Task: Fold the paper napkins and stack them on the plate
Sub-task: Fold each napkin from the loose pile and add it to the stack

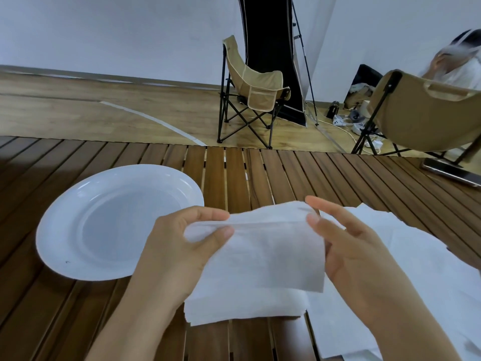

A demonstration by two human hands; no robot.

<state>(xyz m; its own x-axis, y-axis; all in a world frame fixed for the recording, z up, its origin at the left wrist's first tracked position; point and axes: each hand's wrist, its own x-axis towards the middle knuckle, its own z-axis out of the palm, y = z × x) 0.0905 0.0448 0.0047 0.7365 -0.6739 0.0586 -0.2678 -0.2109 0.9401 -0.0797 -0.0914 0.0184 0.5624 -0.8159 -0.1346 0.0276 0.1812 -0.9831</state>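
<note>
— White paper napkin (263,246) is up off the table on my feed, held between both hands above a stack of napkins (244,308). Do you see the grip?

— Yes. The left hand (179,246) pinches the top left corner, thumb on the near side and forefinger behind it. The right hand (346,246) pinches the top right corner the same way, with its other fingers loosely spread behind the sheet.

— From here the napkin hangs down from that top edge, with a soft fold running along it. Where's the plate?

— White plate (65,230) sits on the table just left of the left hand, nothing lying in it. More flat white sheets (416,256) lie under and to the right of the right hand.

— And around that?

— Brown slatted wooden table (260,173), a phone (453,173) at its far right edge, two tan folding chairs (252,92) on the wood floor behind, and a person (458,63) blurred at the top right corner
</note>
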